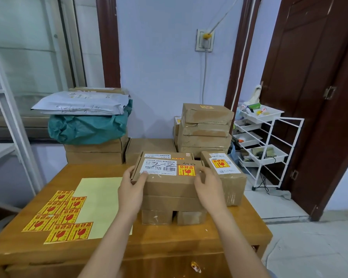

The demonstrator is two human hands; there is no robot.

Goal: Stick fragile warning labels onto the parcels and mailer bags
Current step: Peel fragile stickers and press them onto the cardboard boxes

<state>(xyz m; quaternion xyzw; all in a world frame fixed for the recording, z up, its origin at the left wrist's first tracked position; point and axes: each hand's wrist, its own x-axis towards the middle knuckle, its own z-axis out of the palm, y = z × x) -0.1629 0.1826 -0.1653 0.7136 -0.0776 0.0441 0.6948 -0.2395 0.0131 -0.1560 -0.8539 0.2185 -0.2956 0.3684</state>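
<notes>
Orange-brown wooden worktop (92, 255) carried a stack of brown cardboard parcels (171, 205). Top brown cardboard parcel (167, 184) sat at the stack's summit, bearing a white shipping label (159, 167) and 1 red-and-yellow fragile sticker (186, 170). Left hand (131, 192) gripped its left end, fingers curled on the edge; right hand (208, 187) gripped its right end likewise. Loose red-and-yellow fragile stickers (62, 215) lay left, overlapping a pale yellow backing sheet (100, 201).

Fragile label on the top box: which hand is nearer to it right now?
Right. The right hand grips the top box just below and right of its fragile label; the left hand holds the box's far end.
</notes>
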